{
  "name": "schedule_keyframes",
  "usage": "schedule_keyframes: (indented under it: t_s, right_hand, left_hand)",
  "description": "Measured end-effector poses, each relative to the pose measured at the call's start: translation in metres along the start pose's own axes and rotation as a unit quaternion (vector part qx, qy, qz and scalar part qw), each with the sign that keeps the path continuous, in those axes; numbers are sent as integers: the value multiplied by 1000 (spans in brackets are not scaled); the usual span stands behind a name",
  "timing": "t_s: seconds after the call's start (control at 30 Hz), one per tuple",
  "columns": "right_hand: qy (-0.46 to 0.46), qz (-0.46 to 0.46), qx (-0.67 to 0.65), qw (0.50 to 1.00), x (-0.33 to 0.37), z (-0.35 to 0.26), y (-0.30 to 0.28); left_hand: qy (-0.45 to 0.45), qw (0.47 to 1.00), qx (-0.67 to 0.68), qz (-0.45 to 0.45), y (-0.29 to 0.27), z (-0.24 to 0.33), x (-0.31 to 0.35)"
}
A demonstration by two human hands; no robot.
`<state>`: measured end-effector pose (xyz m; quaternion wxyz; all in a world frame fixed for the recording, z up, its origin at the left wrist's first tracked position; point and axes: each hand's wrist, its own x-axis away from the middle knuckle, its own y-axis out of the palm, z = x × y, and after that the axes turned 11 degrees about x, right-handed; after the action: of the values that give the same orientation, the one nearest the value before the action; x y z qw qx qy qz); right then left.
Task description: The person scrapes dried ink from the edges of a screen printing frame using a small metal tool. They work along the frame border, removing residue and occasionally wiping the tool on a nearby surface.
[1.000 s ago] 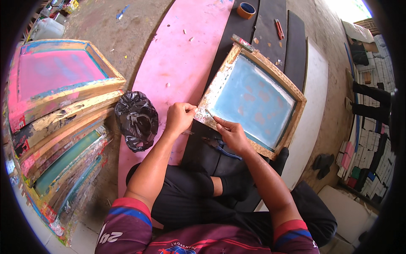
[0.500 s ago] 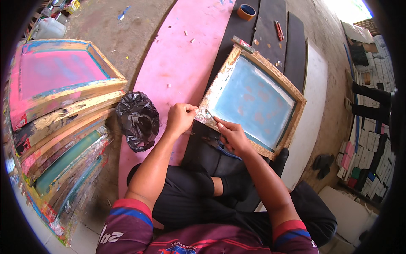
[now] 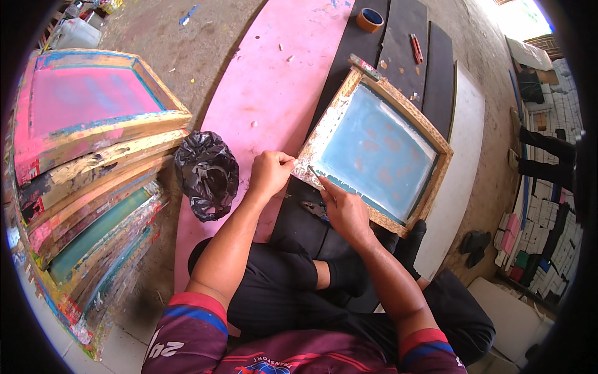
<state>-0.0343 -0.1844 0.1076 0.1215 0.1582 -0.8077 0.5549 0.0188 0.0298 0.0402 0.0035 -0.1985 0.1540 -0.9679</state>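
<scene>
A wooden screen-printing frame (image 3: 443,171) with blue mesh (image 3: 380,149) lies tilted before me, its near-left corner rough with whitish residue. At that corner, my left hand (image 3: 269,174) is closed in a pinch at the frame's edge; what its fingertips grip is too small to make out. My right hand (image 3: 347,215) holds a thin dark tool (image 3: 313,171), its forefinger stretched along it and its tip on the near rail. Most of that tool is hidden in the hand. Under the right hand, a pair of pliers (image 3: 316,209) shows partly.
A black plastic bag (image 3: 207,177) sits left on the pink board (image 3: 274,81). Stacked paint-stained frames (image 3: 99,146) stand further left. Beyond the frame lie a tape roll (image 3: 370,20) and a red cutter (image 3: 416,48). My sock-covered foot (image 3: 411,246) is by the frame's near-right corner.
My right hand has turned, its forefinger now extended along the tool, and covers more of the pliers. The left hand stays pinched at the corner. The whole view has shifted slightly.
</scene>
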Motion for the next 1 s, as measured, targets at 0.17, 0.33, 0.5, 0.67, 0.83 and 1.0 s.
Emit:
schedule_keyframes:
  t_s: [0.17,0.33,0.5,0.67,0.83,1.0]
  right_hand:
    - [-6,-15,51,999,0,-4,-4]
    - [35,-66,116,990,-2,-27,-19]
    - [49,-88,103,990,-3,-41,-35]
    - [64,-97,92,989,-3,-42,-36]
    - [64,-80,98,990,0,-38,-32]
    - [32,-60,96,993,2,-33,-28]
  left_hand:
    - [2,1000,-3,1,1,0,-1]
    - [2,1000,10,5,2,-4,-2]
    - [-10,1000,3,3,1,-1,0]
    - [-15,1000,2,-2,1,2,-1]
    - [-13,1000,6,-2,1,1,-1]
    - [-15,1000,11,-4,0,2,-1]
